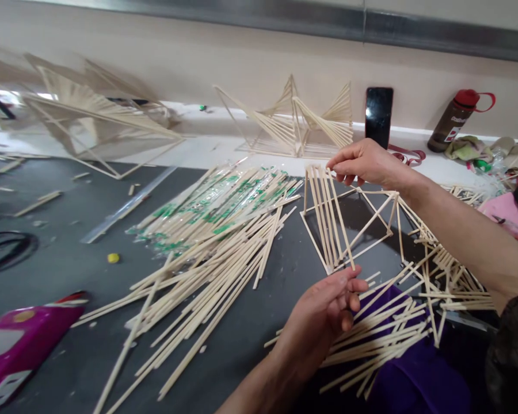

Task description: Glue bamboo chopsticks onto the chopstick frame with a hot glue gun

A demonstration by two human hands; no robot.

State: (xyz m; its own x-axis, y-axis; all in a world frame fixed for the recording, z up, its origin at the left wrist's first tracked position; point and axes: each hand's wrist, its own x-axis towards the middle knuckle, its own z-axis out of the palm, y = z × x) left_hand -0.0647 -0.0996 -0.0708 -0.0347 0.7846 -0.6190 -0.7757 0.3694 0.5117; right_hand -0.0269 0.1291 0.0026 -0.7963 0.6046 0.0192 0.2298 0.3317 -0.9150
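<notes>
A wooden stick (340, 218) slants between my two hands, at the edge of a row of similar sticks on a small stick frame (315, 238). My right hand (362, 164) pinches its upper end, at the frame's top bar. Below, my left hand (323, 313) has its thumb and fingertips closed at the stick's lower end, with the other fingers curled. The frame stands on the dark grey table (237, 351), its open side stretching right beneath my right wrist.
Loose sticks (216, 282) and plastic-wrapped bundles (224, 198) lie left of my hands. More sticks rest on purple cloth (418, 379) at front right. Finished-looking stick models (297, 126), a phone (379, 115) and a bottle (453, 121) stand along the wall. A magenta tool-like object (34, 339) lies front left.
</notes>
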